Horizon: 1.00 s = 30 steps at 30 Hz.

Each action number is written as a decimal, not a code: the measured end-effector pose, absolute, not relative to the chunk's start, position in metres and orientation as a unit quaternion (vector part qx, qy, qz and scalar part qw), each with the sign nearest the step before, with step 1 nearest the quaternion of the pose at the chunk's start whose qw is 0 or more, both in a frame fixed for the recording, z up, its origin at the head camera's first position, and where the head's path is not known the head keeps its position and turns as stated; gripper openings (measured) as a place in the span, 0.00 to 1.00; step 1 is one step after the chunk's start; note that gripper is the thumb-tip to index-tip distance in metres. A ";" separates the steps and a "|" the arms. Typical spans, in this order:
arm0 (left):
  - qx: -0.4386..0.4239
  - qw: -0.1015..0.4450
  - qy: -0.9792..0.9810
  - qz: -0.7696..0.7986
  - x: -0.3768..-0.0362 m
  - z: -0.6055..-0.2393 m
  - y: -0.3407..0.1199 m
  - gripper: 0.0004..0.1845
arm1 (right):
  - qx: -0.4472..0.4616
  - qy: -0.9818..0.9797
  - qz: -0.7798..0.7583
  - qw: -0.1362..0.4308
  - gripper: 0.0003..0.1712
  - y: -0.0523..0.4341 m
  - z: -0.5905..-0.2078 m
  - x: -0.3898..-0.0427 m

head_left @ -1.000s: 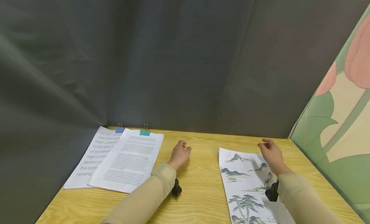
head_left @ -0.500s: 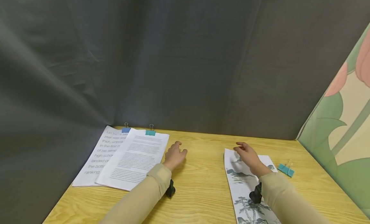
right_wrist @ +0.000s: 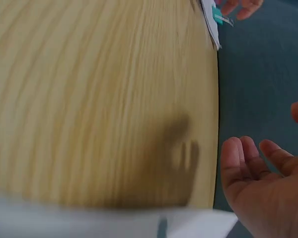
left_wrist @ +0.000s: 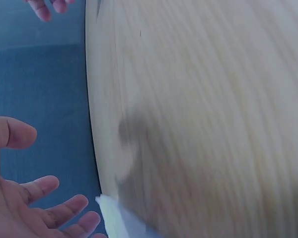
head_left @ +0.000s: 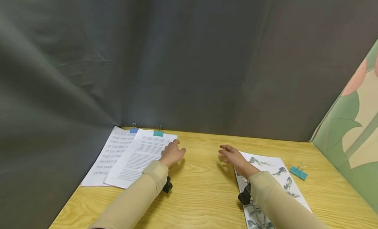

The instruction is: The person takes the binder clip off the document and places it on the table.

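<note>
- Both hands had shifted toward 9 o'clock: the right hand (head_left: 235, 158) had crossed the landscape-print sheets (head_left: 274, 163), uncovering a loose teal binder clip (head_left: 299, 173), and the left hand (head_left: 172, 153) had reached the 3 o'clock edge of the text sheets (head_left: 141, 150).
- Each hand gripped nothing, fingers relaxed and slightly bent; whether the left fingertips touched paper could not be told.
- "Lin Yu", "In the first" and "ranking" could be read on the large-print sheets (head_left: 109, 153) at 8 o'clock, under a blue binder clip (head_left: 134, 131); the text sheets partly covered them, their lines too fine to read.
- Landscape-print sheets lay at 4 o'clock, partly hidden by the right sleeve (head_left: 274, 193), near end cut off; the loose clip sat near their 2 o'clock side.
- Tabletop (head_left: 203, 189) wood showed between the hands down to 6 o'clock; its far edge met a dark curtain (head_left: 192, 58).
</note>
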<state>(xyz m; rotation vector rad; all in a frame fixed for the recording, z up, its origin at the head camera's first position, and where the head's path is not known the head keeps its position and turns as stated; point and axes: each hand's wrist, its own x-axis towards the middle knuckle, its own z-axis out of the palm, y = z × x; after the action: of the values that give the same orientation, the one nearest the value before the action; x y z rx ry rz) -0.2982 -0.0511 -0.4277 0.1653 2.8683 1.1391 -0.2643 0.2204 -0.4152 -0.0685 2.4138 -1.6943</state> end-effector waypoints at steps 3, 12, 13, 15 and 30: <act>0.044 0.033 0.928 0.368 -0.298 -0.425 -0.059 0.30 | -0.030 0.811 -0.576 0.101 0.32 0.209 -0.420 -0.266; 0.034 0.051 0.941 0.334 -0.300 -0.415 -0.079 0.31 | -0.062 0.792 -0.595 0.122 0.32 0.174 -0.429 -0.268; 0.034 0.053 0.943 0.328 -0.300 -0.414 -0.082 0.31 | -0.063 0.789 -0.598 0.125 0.31 0.170 -0.430 -0.268; 0.031 0.055 0.946 0.317 -0.301 -0.414 -0.089 0.30 | -0.067 0.786 -0.600 0.133 0.31 0.163 -0.431 -0.268; 0.011 0.053 0.950 0.308 -0.304 -0.408 -0.130 0.32 | -0.067 0.768 -0.614 0.169 0.32 0.123 -0.439 -0.267</act>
<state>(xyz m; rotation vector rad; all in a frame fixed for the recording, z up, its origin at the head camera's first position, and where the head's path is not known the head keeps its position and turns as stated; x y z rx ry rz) -0.3040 -0.1297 -0.4081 0.0326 2.8880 0.9354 -0.2673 0.1225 -0.4392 -0.1894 2.1831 -1.7460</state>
